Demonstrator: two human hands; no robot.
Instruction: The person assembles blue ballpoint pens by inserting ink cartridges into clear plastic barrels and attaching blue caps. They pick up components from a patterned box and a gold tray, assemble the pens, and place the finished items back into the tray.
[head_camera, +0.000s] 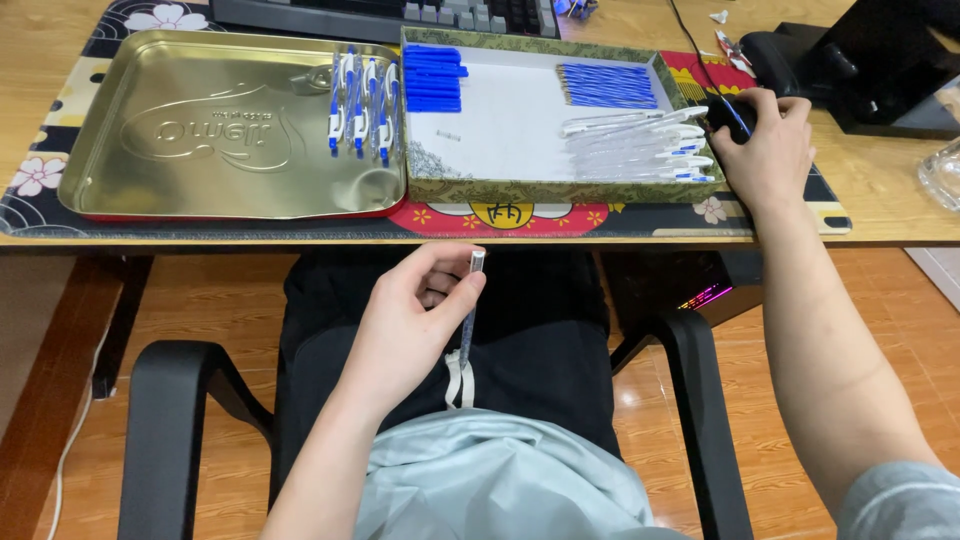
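Note:
My left hand (410, 320) is below the desk edge, over my lap, pinching a thin pen refill (470, 310) that points upright. My right hand (765, 145) rests on a black computer mouse (722, 112) at the right of a shallow patterned box (500, 185). Inside the box lie blue pen caps (433, 78), a bunch of blue refills (607, 85) and several clear pen barrels (640, 145). A gold metal tray (200, 130) to the left holds several assembled blue-and-white pens (362, 100) along its right side.
A keyboard (390, 15) lies behind the tray and box. A black monitor stand (880, 70) is at the right rear and a glass object (943, 172) at the right edge. Black chair armrests (170, 420) flank my lap; a computer case (690, 285) sits under the desk.

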